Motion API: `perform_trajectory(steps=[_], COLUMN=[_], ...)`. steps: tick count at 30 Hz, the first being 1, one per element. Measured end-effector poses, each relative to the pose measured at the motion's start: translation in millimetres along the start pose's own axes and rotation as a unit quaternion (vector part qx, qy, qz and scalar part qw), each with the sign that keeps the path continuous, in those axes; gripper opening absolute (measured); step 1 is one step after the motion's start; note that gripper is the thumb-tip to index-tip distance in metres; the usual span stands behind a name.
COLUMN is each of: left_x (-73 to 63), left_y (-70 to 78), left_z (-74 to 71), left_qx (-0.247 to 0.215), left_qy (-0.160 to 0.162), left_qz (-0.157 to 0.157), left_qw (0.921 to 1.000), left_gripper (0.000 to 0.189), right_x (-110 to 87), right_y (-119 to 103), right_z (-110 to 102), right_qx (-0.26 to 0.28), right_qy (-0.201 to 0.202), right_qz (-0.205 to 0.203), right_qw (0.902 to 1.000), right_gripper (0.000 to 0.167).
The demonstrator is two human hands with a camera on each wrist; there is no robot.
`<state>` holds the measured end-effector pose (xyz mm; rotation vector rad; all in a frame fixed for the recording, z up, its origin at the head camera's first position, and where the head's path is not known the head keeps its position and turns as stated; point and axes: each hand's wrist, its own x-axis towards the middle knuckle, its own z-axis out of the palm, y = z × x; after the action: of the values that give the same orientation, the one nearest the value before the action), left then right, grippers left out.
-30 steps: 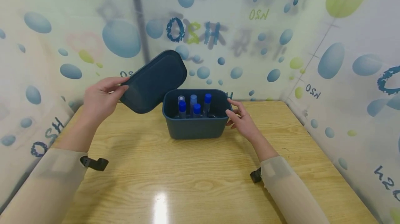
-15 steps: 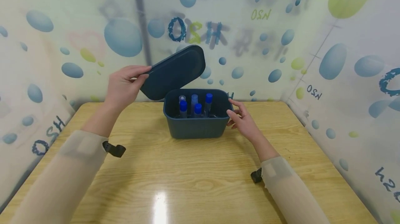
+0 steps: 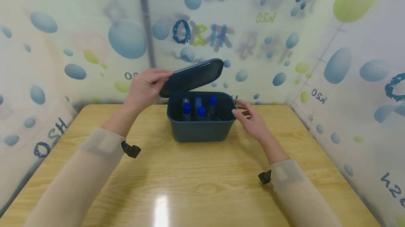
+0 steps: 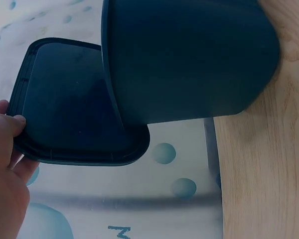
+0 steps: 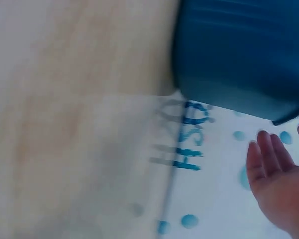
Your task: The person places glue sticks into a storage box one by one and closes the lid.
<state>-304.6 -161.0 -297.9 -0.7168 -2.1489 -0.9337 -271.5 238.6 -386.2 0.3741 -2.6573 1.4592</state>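
Observation:
A dark blue box [image 3: 200,131] stands on the table, holding several tubes with blue caps [image 3: 201,111] upright inside. My left hand [image 3: 147,88] pinches the left end of the matching lid [image 3: 196,77], thumb on the underside. The lid is tilted, its right end raised above and behind the box's back rim. In the left wrist view, the lid [image 4: 72,99] is partly hidden behind the box [image 4: 189,59]. Beside the box's right end is my right hand [image 3: 254,123], thumb close to the rim. The right wrist view shows its fingers [image 5: 269,154] fairly straight, apart from the box [image 5: 239,55].
The wooden table [image 3: 190,174] extends in front of the box and to both sides. A patterned wall [image 3: 269,61] rises right behind the table's back edge, with more walls at left and right.
My left hand has carried the lid rightward, from beside the box to over its back rim. My right hand has shifted slightly away to the right; the box and tubes stay in place.

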Motion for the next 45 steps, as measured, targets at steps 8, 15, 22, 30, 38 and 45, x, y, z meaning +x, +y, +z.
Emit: perform_trajectory(steps=[8,15,22,30,38,45], left_x=[0.4,-2.3,-4.7,-10.7,-12.3,-18.2], left_y=[4.4,5.7,6.5,9.2,10.1,13.3], left_z=[4.8,7.8,13.5,12.8,14.2,10.3], left_qx=[-0.002,-0.008,-0.016,-0.016,-0.027,-0.030], left_qy=[-0.011,-0.030,-0.038,-0.062,-0.059,-0.080], left_qz=[0.057,0.099,0.139,0.142,0.160,0.104], left_qw=[0.9983,0.9946,0.9894,0.9878,0.9850,0.9909], left_gripper=[0.023,0.025,0.025,0.027,0.026,0.030], right_x=[12.5,24.6,28.0,30.5,33.8,25.1], right_y=[-45.5,-74.8,-73.2,-68.2,-64.1,-56.5], right_z=[-26.6,-33.0,-28.9,-28.2,-28.1,-28.4], right_qx=[0.028,-0.001,-0.040,-0.049,-0.080,-0.105], right_qy=[0.099,0.065,0.033,0.018,0.000,-0.022], right_qz=[-0.085,-0.104,-0.095,-0.099,-0.098,-0.088], right_qw=[0.9911,0.9924,0.9941,0.9937,0.9920,0.9903], right_gripper=[0.054,0.058,0.050,0.051,0.047,0.042])
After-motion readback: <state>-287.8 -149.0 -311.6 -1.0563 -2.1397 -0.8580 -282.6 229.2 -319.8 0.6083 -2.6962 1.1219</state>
